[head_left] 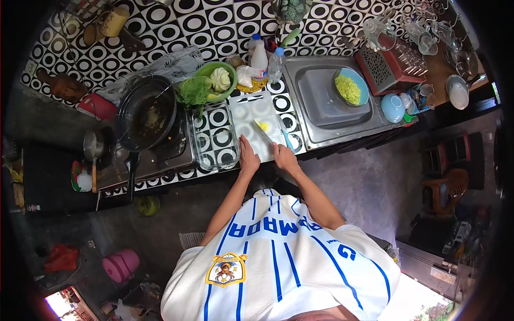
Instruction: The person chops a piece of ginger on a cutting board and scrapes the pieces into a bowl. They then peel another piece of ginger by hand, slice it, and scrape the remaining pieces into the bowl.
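A whitish, see-through cutting board lies on the tiled counter in front of me. My right hand is closed around a knife, its blade slanting up and left over the board. Small yellow chopped bits sit at the blade's tip. My left hand rests at the board's near left edge, fingers stretched out, holding nothing that I can see. Just left of it stands a clear glass dish. A slim blue tool lies along the board's right side.
A green bowl holds leafy greens and a pale cabbage-like head. Left is a stove with a black wok. Bottles stand behind the board. Right, a blue bowl of chopped yellow-green food sits on an upturned grey tub in the sink.
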Action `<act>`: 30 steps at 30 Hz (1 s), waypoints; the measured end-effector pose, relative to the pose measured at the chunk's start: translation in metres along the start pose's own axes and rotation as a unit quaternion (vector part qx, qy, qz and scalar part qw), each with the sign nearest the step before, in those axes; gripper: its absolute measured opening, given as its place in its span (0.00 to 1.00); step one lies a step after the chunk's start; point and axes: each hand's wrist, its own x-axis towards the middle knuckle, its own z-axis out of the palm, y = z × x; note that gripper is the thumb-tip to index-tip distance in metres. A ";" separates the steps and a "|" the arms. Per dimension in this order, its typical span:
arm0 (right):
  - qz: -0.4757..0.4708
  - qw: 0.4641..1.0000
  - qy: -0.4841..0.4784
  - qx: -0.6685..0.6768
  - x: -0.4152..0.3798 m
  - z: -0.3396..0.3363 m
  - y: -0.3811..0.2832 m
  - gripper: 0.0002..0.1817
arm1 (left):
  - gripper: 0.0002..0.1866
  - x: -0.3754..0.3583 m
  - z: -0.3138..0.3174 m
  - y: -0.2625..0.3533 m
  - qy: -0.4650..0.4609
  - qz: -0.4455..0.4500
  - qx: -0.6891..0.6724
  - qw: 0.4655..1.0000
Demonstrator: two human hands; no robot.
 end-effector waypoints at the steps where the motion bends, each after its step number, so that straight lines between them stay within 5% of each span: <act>1: 0.006 1.000 0.004 0.006 0.000 -0.003 0.001 0.32 | 0.54 0.000 0.001 0.001 0.005 -0.011 -0.005 1.000; 9: -0.025 1.000 -0.001 0.013 -0.004 0.002 0.027 0.31 | 0.53 0.017 0.016 0.017 0.066 -0.144 -0.078 0.984; 18: -0.062 0.996 -0.060 0.009 0.003 -0.012 0.037 0.30 | 0.50 0.015 0.014 0.022 0.027 -0.141 0.031 0.989; 21: -0.079 0.995 -0.062 -0.009 0.000 -0.020 0.035 0.29 | 0.49 0.026 0.021 0.002 0.067 -0.044 -0.007 0.997; 24: -0.082 0.991 -0.083 -0.064 0.007 -0.040 0.024 0.30 | 0.37 0.037 -0.007 0.014 0.118 0.084 -0.050 0.988; 27: -0.142 0.978 -0.079 -0.131 0.027 -0.056 0.022 0.31 | 0.20 0.061 -0.027 0.000 -0.025 0.162 -0.044 0.986; 28: -0.162 0.972 -0.074 -0.156 0.033 -0.063 0.020 0.31 | 0.08 0.065 -0.027 0.001 0.004 0.172 -0.030 0.985; 30: -0.203 0.955 -0.065 -0.205 0.046 -0.078 0.015 0.30 | 0.07 0.075 -0.033 -0.004 -0.044 0.170 -0.008 0.984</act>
